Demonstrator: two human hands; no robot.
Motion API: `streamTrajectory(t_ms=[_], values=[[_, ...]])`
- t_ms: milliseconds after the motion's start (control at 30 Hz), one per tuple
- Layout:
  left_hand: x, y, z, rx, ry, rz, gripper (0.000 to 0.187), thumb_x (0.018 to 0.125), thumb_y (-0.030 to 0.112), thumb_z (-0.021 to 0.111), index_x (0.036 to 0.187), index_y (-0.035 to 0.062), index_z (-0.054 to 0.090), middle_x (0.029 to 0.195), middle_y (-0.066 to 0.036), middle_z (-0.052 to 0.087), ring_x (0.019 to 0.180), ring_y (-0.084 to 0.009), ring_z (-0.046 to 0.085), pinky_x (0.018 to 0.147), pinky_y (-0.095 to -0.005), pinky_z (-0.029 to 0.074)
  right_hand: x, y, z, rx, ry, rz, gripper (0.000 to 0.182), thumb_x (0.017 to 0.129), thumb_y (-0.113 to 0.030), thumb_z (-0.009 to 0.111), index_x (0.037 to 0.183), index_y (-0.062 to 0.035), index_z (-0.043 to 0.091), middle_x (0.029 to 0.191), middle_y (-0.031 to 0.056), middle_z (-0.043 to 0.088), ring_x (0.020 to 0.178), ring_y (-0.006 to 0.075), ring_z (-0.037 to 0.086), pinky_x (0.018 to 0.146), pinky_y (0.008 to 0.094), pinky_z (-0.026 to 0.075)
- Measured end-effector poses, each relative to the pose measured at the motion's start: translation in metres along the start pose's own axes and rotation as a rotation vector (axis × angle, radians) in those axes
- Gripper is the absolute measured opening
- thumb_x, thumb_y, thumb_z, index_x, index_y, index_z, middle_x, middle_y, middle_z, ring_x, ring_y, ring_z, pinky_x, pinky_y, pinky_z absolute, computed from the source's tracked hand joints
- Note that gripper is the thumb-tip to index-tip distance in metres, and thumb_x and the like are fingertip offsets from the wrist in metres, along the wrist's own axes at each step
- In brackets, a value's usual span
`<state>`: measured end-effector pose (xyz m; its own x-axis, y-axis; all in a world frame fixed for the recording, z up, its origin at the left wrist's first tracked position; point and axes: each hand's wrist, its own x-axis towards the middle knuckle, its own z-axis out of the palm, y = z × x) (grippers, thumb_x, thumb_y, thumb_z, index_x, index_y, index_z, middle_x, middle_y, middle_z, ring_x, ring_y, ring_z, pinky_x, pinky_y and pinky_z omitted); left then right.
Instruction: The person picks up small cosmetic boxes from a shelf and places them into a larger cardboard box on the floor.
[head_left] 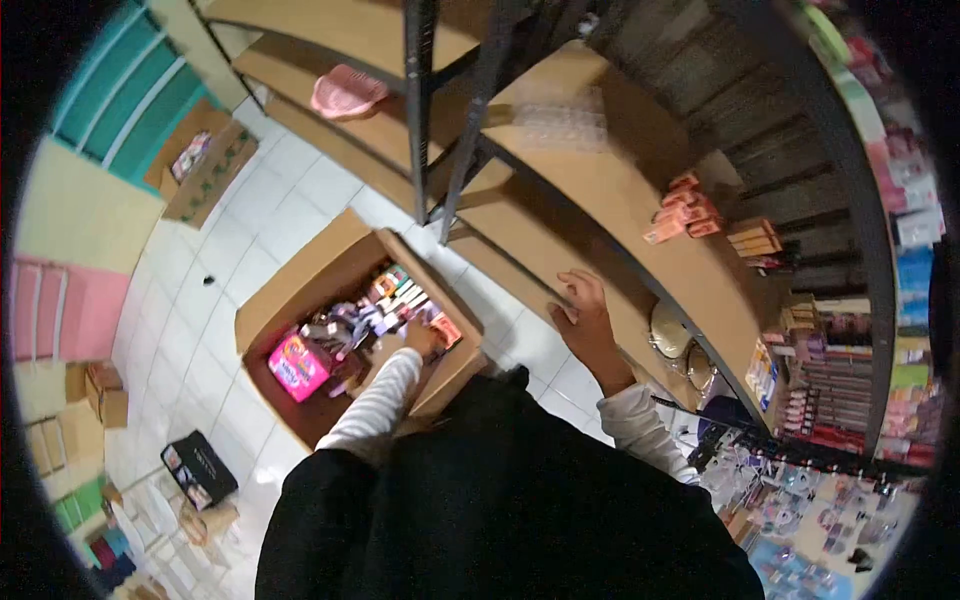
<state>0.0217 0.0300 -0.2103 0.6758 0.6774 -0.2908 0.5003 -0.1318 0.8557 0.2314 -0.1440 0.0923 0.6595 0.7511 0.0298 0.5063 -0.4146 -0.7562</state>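
My left hand (425, 340) reaches down into an open cardboard box (290, 262) on the floor. It is at the small cartons (400, 288) packed along one side, close to an orange-red carton (446, 328). Its fingers are blurred and partly hidden, so I cannot make out a grip. A bright pink package (298, 367) lies in the box's near left corner, beside a jumble of small items (345, 325). Raised in front of the shelving, my right hand (588, 325) has its fingers apart and holds nothing.
Brown shelves (590, 190) with black posts (418, 110) rise on the right. They carry orange small boxes (686, 210) and a pink basket (348, 92). Packaged goods hang at far right. Another carton (210, 170) and a black box (200, 470) stand on the white tiled floor.
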Motion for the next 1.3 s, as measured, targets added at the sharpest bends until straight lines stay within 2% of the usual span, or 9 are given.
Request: streamTrajectory(t_ms=[133, 167, 300, 367, 567, 767, 933, 1067, 1300], values=[[-0.008, 0.046, -0.038, -0.169, 0.189, -0.248, 0.053, 0.071, 0.004, 0.062, 0.120, -0.0038, 0.044, 0.109, -0.024, 0.052, 0.099, -0.0296, 0.052, 0.082, -0.0378, 0.044, 0.015, 0.018, -0.058, -0.134, 0.239, -0.140, 0.040, 0.077, -0.007, 0.061, 0.114, -0.0053, 0.048, 0.118, 0.0167, 0.044, 0.105, 0.0328, 0.048, 0.080, 0.0367, 0.046], [-0.005, 0.055, -0.044, -0.173, 0.319, -0.124, 0.051, 0.072, 0.002, 0.060, 0.120, -0.0028, 0.043, 0.111, -0.022, 0.050, 0.100, -0.0289, 0.051, 0.081, -0.0374, 0.045, 0.021, 0.015, -0.084, 0.053, 0.350, 0.038, 0.041, 0.075, -0.006, 0.062, 0.114, -0.0042, 0.048, 0.115, 0.0170, 0.045, 0.104, 0.0328, 0.048, 0.084, 0.0356, 0.044], [-0.045, 0.178, -0.077, -0.268, 0.481, -0.056, 0.048, 0.077, -0.004, 0.053, 0.123, 0.0003, 0.038, 0.117, -0.015, 0.044, 0.101, -0.0237, 0.049, 0.087, -0.0339, 0.041, 0.046, 0.052, -0.137, -0.309, 0.546, -0.138, 0.050, 0.072, -0.006, 0.064, 0.118, -0.0045, 0.046, 0.118, 0.0172, 0.045, 0.108, 0.0333, 0.046, 0.091, 0.0375, 0.040], [-0.044, 0.181, -0.070, -0.198, 0.525, 0.107, 0.049, 0.077, -0.003, 0.052, 0.124, 0.0010, 0.037, 0.118, -0.015, 0.043, 0.104, -0.0240, 0.047, 0.091, -0.0331, 0.038, 0.058, 0.061, -0.155, -0.493, 0.552, -0.179, 0.053, 0.070, -0.007, 0.065, 0.120, -0.0058, 0.045, 0.124, 0.0169, 0.044, 0.112, 0.0333, 0.044, 0.091, 0.0387, 0.041], [-0.068, 0.235, -0.040, -0.228, 0.465, 0.245, 0.048, 0.079, 0.001, 0.053, 0.125, 0.0021, 0.037, 0.122, -0.015, 0.043, 0.111, -0.0266, 0.045, 0.094, -0.0337, 0.036, 0.085, 0.081, -0.167, -0.351, 0.356, -0.073, 0.056, 0.068, -0.013, 0.069, 0.119, -0.0070, 0.047, 0.119, 0.0153, 0.049, 0.111, 0.0342, 0.046, 0.093, 0.0405, 0.039], [-0.100, 0.296, -0.014, -0.231, 0.389, 0.276, 0.047, 0.082, -0.001, 0.052, 0.126, 0.0042, 0.035, 0.116, -0.011, 0.047, 0.089, -0.0165, 0.053, 0.073, -0.0275, 0.046, 0.085, 0.090, -0.163, -0.266, 0.327, -0.085, 0.058, 0.068, -0.016, 0.070, 0.119, -0.0088, 0.045, 0.114, 0.0157, 0.052, 0.107, 0.0337, 0.049, 0.089, 0.0407, 0.041], [-0.099, 0.317, 0.010, -0.304, 0.238, 0.378, 0.053, 0.076, 0.001, 0.060, 0.124, 0.0043, 0.037, 0.111, -0.010, 0.050, 0.088, -0.0167, 0.053, 0.074, -0.0283, 0.045, 0.066, 0.059, -0.152, -0.128, 0.261, -0.101, 0.060, 0.066, -0.018, 0.072, 0.118, -0.0073, 0.045, 0.112, 0.0163, 0.053, 0.102, 0.0330, 0.053, 0.085, 0.0397, 0.044], [-0.095, 0.363, 0.014, -0.002, 0.140, 0.616, 0.059, 0.071, 0.010, 0.069, 0.122, 0.0040, 0.040, 0.114, -0.014, 0.050, 0.099, -0.0262, 0.053, 0.080, -0.0341, 0.046, 0.046, 0.022, -0.125, 0.109, 0.089, -0.199, 0.062, 0.064, -0.020, 0.074, 0.117, -0.0048, 0.046, 0.112, 0.0167, 0.053, 0.100, 0.0313, 0.054, 0.084, 0.0382, 0.044], [-0.091, 0.371, 0.012, -0.250, 0.227, 0.498, 0.040, 0.072, 0.004, 0.068, 0.108, 0.0003, 0.053, 0.102, -0.013, 0.056, 0.091, -0.0240, 0.059, 0.073, -0.0301, 0.050, 0.011, -0.047, -0.100, 0.186, -0.028, -0.296, 0.061, 0.063, -0.018, 0.078, 0.113, -0.0011, 0.048, 0.108, 0.0161, 0.055, 0.093, 0.0237, 0.059, 0.073, 0.0307, 0.051]])
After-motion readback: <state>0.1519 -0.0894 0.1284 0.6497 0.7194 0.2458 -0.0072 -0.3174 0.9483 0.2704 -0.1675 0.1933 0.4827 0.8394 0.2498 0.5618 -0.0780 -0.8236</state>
